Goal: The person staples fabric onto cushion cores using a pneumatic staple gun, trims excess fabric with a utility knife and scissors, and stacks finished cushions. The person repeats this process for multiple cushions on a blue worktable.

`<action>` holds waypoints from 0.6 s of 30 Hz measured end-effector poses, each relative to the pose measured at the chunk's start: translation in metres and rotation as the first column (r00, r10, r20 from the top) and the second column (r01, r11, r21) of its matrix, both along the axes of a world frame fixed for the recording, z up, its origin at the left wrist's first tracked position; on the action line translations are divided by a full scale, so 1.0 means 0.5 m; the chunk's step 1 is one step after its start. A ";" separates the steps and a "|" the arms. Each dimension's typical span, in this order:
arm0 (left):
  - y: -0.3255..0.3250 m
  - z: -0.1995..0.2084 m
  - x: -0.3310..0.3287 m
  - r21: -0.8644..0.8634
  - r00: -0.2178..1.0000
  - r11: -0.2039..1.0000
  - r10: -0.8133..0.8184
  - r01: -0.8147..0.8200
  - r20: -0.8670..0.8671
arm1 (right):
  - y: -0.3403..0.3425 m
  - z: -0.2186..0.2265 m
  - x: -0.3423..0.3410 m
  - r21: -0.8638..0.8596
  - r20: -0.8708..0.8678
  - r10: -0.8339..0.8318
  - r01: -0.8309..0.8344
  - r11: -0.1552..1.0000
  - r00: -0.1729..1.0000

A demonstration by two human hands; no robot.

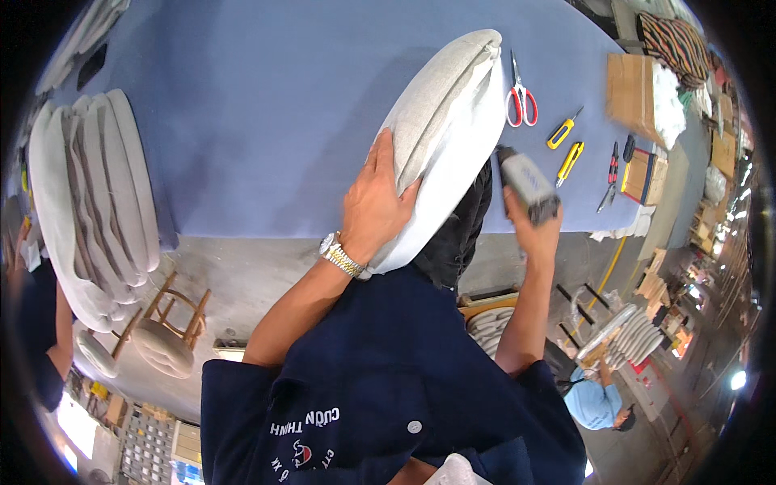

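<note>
On edge at the near side of the blue table (267, 105) stands a light grey and white seat cushion (457, 105), tilted, its far end up. My left hand (376, 202) presses on the cushion's left face, fingers and thumb spread, a watch on the wrist. To the right of the cushion, my right hand (535, 230) is wrapped round a grey and black handheld tool, which looks like a staple gun (527, 184). Motion blurs the tool, and it appears apart from the cushion. Red-handled scissors (520, 105) lie just beyond it.
Right on the table are a yellow screwdriver (563, 131), a yellow cutter (571, 163), red-handled pliers (609, 179) and a cardboard box (630, 93). Several grey cushions (97, 202) stand at the left. Wooden stools (170, 339) are behind them. A co-worker in blue (594, 400) is at lower right.
</note>
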State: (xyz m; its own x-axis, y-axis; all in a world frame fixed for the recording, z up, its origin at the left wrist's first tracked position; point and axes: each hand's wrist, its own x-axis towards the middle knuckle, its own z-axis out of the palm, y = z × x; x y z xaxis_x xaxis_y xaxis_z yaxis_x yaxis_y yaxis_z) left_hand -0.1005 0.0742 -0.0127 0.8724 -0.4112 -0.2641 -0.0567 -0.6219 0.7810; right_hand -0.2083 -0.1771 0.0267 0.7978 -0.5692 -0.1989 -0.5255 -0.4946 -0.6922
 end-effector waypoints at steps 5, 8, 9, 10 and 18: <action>0.002 0.025 0.023 0.012 0.996 0.997 -0.081 0.082 -0.046 | -0.151 -0.220 -0.024 -0.569 -0.140 -0.014 -0.069 0.819 0.990; 0.017 0.025 0.042 -0.018 0.990 0.991 -0.135 0.136 0.045 | -0.136 -0.249 -0.040 -0.328 0.050 0.022 -0.004 0.945 0.998; 0.027 0.018 0.051 -0.030 0.983 0.987 -0.153 0.157 0.102 | -0.113 -0.212 -0.022 -0.161 0.074 0.036 -0.023 0.987 0.997; 0.042 0.024 0.060 -0.003 0.986 0.988 -0.154 0.154 0.062 | -0.081 -0.125 0.012 0.015 0.096 0.054 -0.056 0.998 0.994; 0.083 0.049 0.104 0.167 0.926 0.949 -0.302 0.269 0.225 | 0.152 0.429 0.020 -0.196 0.621 0.660 -0.731 0.654 0.423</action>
